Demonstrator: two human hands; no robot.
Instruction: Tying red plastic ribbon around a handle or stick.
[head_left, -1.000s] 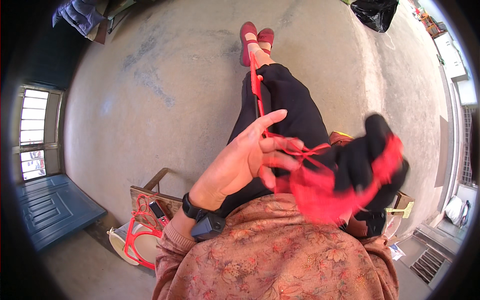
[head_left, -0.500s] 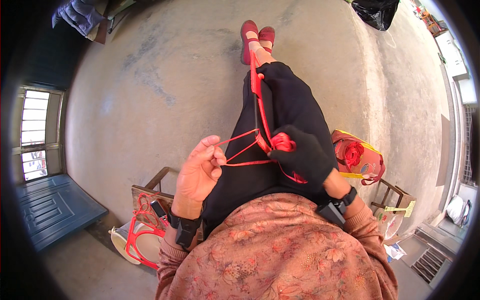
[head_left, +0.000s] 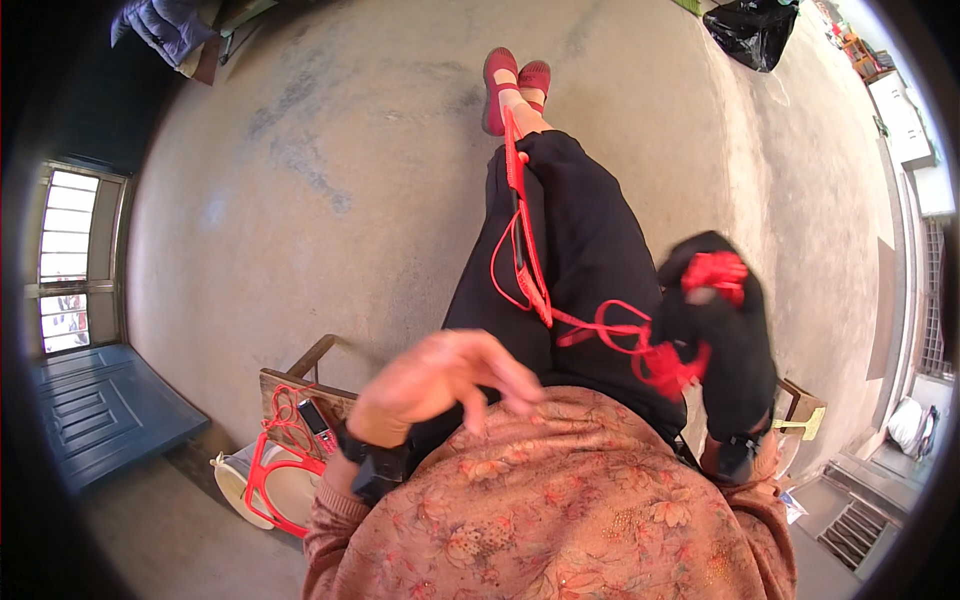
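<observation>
A narrow frame wrapped in red cord [head_left: 514, 170], with a dark bare stretch along it, stands between my black-trousered legs. From its near end loose red cord [head_left: 620, 328] runs in loops to the right. My right hand [head_left: 735, 330], in a black glove, is out past my right thigh, closed round a bundle of red cord [head_left: 716, 276]. More cord trails below that hand, smeared by motion. My bare left hand [head_left: 450, 378] hovers over my lap near my waist, fingers apart and nothing in them. It is slightly blurred.
On my left are a wooden bench [head_left: 335, 402] with a phone [head_left: 317, 420], a pale bucket [head_left: 240, 490] and another red frame [head_left: 262, 480]. A black plastic bag [head_left: 750, 35] lies far right. A blue door panel [head_left: 110, 425] is at left.
My right hand has swung right with the cord bundle, now covering the red bag. My left hand has let go of the cord and drawn back toward my waist.
</observation>
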